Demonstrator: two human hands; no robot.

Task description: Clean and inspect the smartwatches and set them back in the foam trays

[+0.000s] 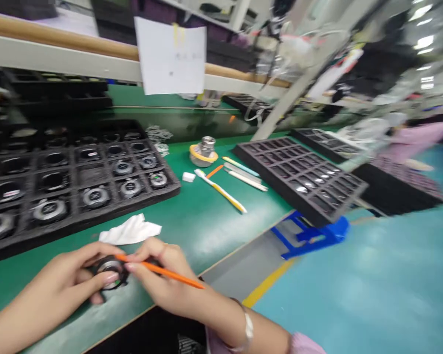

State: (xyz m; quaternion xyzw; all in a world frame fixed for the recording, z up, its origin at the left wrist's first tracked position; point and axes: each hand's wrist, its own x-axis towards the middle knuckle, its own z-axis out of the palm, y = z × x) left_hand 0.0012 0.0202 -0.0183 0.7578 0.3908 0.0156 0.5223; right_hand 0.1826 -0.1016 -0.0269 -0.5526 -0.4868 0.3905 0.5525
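Near the front edge of the green bench, my left hand is closed around a round black watch case with a silvery ring and a bit of green inside. My right hand pinches a thin orange stick, whose tip meets the upper rim of the case. Part of the case is hidden by my fingers. A crumpled white cloth lies just beyond both hands. To the left, a black foam tray holds several similar round watch parts in square pockets.
A yellow-white toothbrush, pale sticks, a small white block and a metal-topped jar in a yellow-rimmed dish lie ahead. Another compartment tray overhangs the bench edge above a blue frame. A person in pink is at far right.
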